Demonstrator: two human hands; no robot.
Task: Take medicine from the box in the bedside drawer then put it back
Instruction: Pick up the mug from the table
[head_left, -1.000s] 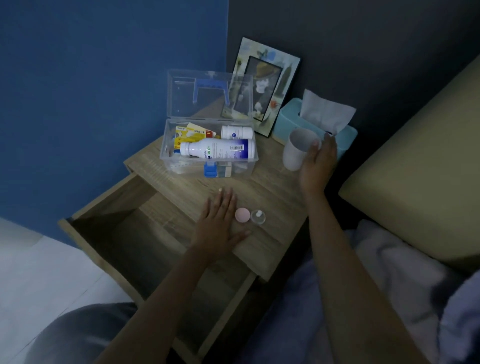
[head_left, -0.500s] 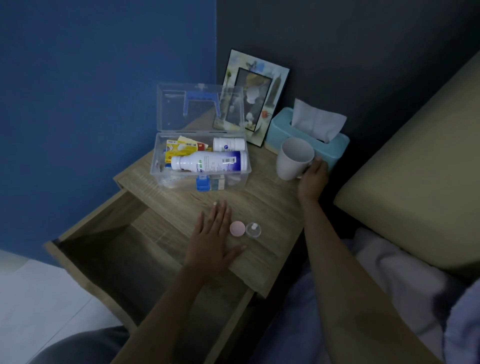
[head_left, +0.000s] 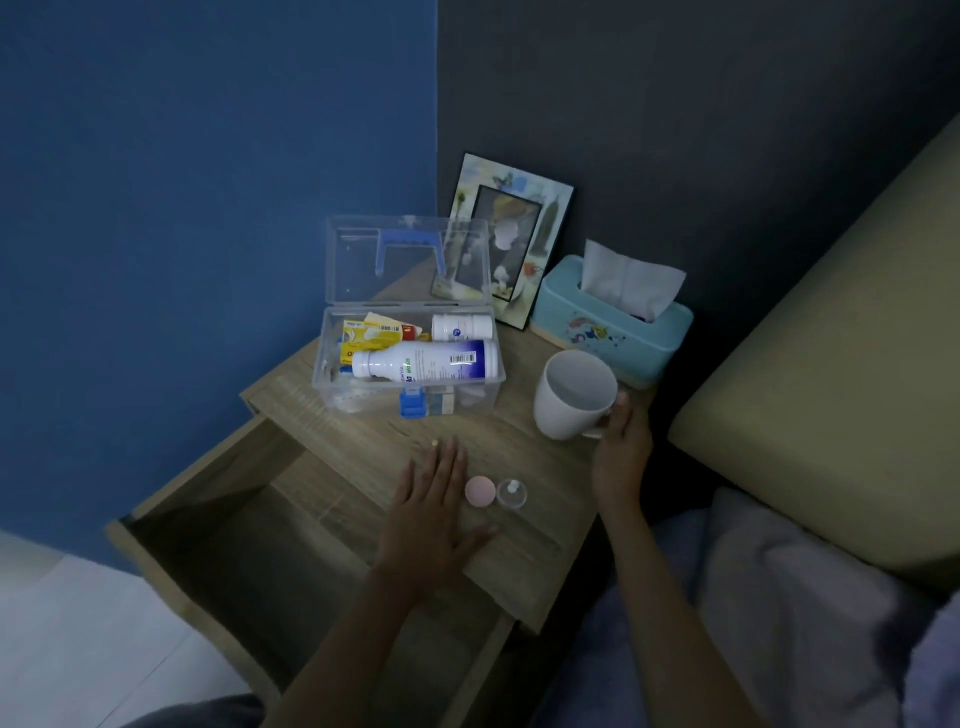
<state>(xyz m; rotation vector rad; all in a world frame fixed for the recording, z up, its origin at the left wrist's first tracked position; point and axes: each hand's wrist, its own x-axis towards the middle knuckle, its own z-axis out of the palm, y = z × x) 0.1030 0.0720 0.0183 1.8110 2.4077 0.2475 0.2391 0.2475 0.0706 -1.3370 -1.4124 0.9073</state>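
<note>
A clear plastic medicine box (head_left: 332, 384) stands open on the wooden bedside table (head_left: 540, 551), its lid upright. Inside lie a large white bottle (head_left: 423, 361), a smaller white bottle (head_left: 461, 327) and yellow packets (head_left: 371, 335). In front of it sit a pink cap (head_left: 479, 490) and a small clear cup (head_left: 511, 492) with a white pill in it. My left hand (head_left: 434, 514) lies flat and open on the table beside the cap. My right hand (head_left: 621, 452) grips the handle of a white mug (head_left: 571, 395), which is tilted. The drawer (head_left: 249, 561) below is pulled out.
A picture frame (head_left: 506, 236) leans on the dark wall behind the box. A blue tissue box (head_left: 610, 322) stands at the back right. A bed headboard (head_left: 831, 364) and bedding (head_left: 779, 597) lie to the right. The blue wall is on the left.
My right hand has drawn the mug away from the tissue box toward the table's right front and tilted it. My left hand has stayed flat beside the cap.
</note>
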